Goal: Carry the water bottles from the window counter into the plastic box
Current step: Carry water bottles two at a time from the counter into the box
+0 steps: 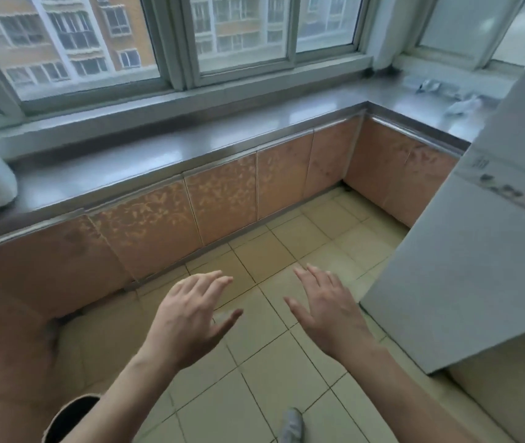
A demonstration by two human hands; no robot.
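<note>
Water bottles aren't anywhere in view honestly, and neither is the plastic box. Window counter point(223, 135) looks bare except some crumpled wrappers point(456, 97) at the far right corner. Left hand point(191, 318) and right hand point(328, 311) hover over the floor, fingers spread, holding nothing. Risk: wandering off to the wrong spot

The window counter point(223, 139) is smooth glossy metal above patterned cabinet fronts point(223, 199) and a matt tiled floor point(286, 362).
</note>
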